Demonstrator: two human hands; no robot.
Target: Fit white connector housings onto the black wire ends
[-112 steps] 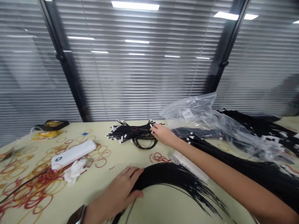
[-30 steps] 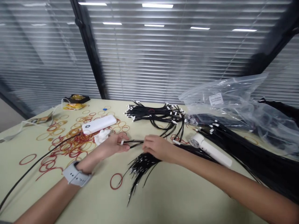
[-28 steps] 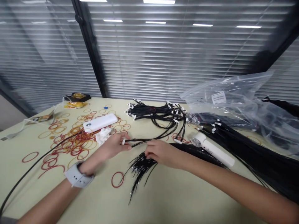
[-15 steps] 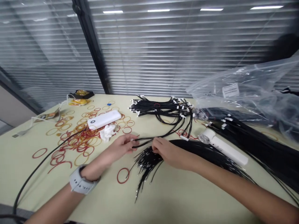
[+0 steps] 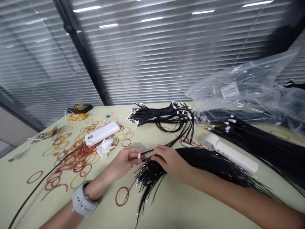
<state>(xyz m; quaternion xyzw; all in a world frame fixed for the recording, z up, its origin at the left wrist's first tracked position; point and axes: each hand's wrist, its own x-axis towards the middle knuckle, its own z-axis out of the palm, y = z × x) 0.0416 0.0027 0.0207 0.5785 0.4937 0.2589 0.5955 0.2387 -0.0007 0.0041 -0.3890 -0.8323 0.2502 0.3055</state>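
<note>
Head view: the left hand (image 5: 126, 160) is pinching a black cable (image 5: 145, 153) just behind its white tip (image 5: 139, 156), fingers (image 5: 133, 158) closed on it (a steady pinch, held clear of the strands (image 5: 149, 178) below), while the right hand (image 5: 170, 162) is resting open on the black cable bundle (image 5: 202, 157) on the tabletop (image 5: 166, 206).

Rubber bands (image 5: 71, 162) lie left on the table (image 5: 181, 210), cable bundles (image 5: 162, 115) behind, a plastic bag (image 5: 240, 86) right.
</note>
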